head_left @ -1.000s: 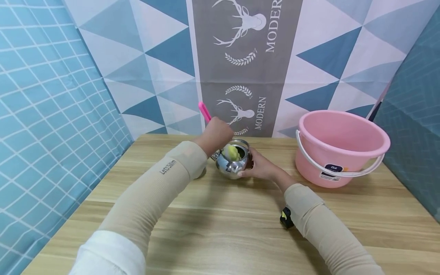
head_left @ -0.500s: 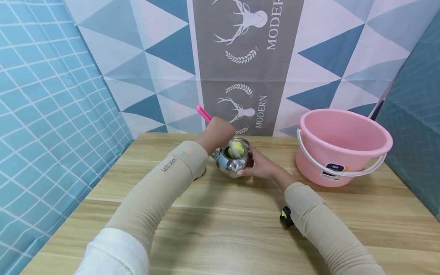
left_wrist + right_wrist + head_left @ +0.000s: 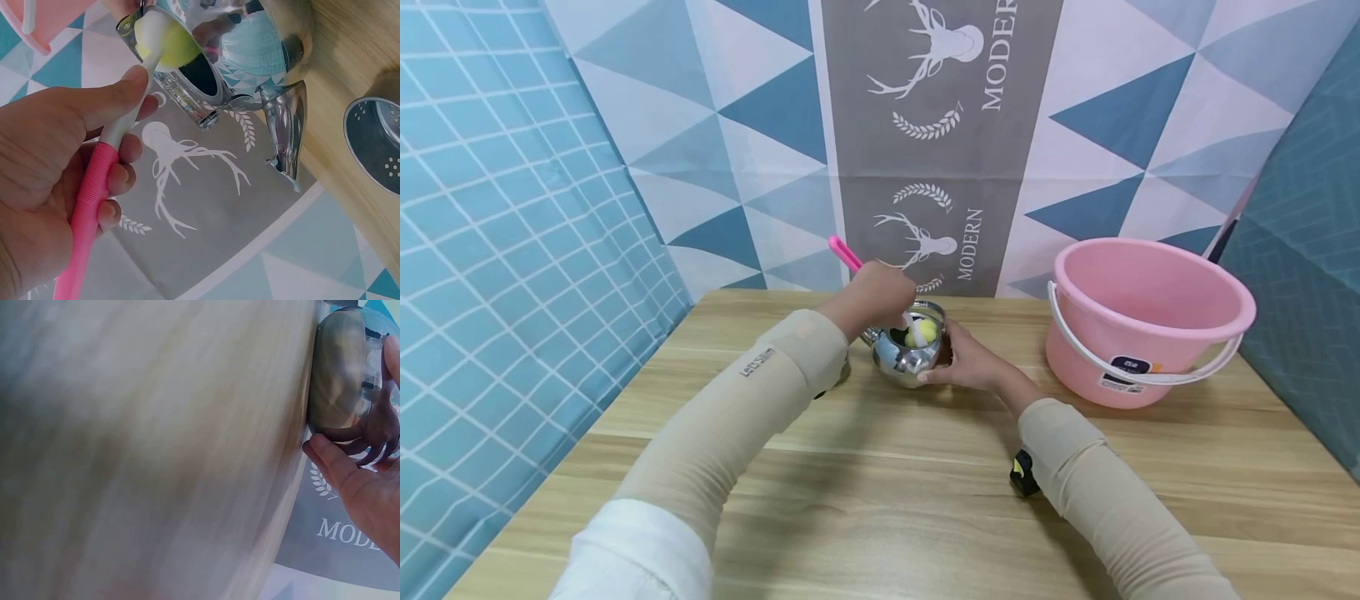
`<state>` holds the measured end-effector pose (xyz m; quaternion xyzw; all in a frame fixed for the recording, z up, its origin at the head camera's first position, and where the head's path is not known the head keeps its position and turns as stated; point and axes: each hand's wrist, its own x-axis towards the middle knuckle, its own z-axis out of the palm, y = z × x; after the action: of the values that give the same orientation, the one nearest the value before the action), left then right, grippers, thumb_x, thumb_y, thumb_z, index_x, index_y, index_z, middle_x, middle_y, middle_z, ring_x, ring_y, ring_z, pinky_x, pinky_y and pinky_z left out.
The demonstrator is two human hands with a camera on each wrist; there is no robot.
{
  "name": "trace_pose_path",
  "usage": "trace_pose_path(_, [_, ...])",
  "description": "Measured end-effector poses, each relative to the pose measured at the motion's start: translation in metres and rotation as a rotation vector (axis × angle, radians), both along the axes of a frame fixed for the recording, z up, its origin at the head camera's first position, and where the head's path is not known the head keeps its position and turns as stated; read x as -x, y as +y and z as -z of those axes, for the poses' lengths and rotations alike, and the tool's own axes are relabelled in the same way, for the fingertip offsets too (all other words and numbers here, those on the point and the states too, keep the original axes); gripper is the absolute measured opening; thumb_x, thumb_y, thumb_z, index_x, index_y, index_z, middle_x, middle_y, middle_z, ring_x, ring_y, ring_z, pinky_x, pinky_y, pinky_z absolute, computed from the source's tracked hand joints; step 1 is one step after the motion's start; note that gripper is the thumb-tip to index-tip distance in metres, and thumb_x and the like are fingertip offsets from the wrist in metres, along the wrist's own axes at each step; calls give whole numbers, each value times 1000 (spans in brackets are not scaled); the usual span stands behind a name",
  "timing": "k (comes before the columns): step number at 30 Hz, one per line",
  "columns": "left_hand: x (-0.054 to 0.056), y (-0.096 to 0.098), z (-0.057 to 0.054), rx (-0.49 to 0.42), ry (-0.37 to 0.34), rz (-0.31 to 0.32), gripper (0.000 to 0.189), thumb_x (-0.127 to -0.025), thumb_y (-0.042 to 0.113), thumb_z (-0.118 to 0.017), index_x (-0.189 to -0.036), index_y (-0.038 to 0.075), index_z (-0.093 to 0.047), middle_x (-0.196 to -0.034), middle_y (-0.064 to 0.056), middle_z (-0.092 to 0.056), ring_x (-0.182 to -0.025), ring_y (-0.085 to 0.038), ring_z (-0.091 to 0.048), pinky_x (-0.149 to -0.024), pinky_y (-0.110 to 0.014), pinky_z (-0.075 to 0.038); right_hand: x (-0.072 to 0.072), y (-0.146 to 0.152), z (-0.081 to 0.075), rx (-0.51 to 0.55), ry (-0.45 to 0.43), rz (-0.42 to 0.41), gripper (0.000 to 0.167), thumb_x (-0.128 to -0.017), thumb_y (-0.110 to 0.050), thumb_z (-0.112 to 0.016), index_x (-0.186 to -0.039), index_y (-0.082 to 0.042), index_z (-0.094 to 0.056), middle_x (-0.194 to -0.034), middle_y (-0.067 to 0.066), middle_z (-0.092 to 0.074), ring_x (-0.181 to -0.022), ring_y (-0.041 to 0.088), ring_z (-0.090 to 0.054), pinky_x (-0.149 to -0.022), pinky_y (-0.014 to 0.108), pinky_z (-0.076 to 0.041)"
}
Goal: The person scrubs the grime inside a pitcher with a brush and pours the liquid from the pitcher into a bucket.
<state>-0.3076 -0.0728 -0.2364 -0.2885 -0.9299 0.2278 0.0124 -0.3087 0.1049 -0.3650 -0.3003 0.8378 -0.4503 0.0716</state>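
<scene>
My left hand (image 3: 880, 293) grips a cleaning brush with a pink and white handle (image 3: 94, 181), thumb and fingers wrapped round it. The brush's yellow and white sponge head (image 3: 165, 42) sits in the mouth of a shiny metal teapot (image 3: 897, 360). The lower part of that head is hidden by the rim. My right hand (image 3: 964, 363) holds the teapot's right side, thumb at the front and fingers curving behind. In the left wrist view the spout (image 3: 284, 128) and the raised handle of the pot show. The right wrist view catches the pot's rounded body (image 3: 340, 378).
A perforated metal strainer (image 3: 375, 134) stands on the wooden table (image 3: 880, 517) left of the teapot, mostly behind the left forearm in the head view. A pink bucket (image 3: 1097, 367) with a white handle stands at the right. A patterned backdrop (image 3: 775, 150) rises behind the table.
The brush has shifted slightly right and its pink handle end has dropped. Its sponge head has moved rightward within the teapot's mouth. The right hand and teapot have stayed put.
</scene>
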Motion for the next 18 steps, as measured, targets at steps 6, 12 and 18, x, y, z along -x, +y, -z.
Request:
trace_pose_path(6, [-5,-2,-2,15,-4,10,22,-85,38,-74,-91,17,-71,-86,3,-68,-78,-17,-61,-70,-35,-52,1,0,-1,-52,-7,40,87,-80,-24,-82,-145,-8,-26,-131,10,-46,-115,22,-47,-99,39,-40])
trace_pose_path(12, [-12,-3,-5,55,-6,-20,17,-85,28,-73,-94,14,-71,-86,0,-67,-78,-18,-61,-66,-34,-52,1,1,-1,-77,17,52,88,-79,-24,-83,-145,-8,-27,-135,10,-44,-124,22,-43,-109,42,-33])
trace_pose_path(18, [-18,0,-1,99,101,-29,9,-90,16,-62,-91,14,-72,-82,0,-67,-71,-16,-60,-60,-31,-52,1,1,0,-62,25,42,86,-78,-23,-83,-143,-9,-30,-131,10,-46,-116,23,-47,-103,42,-37])
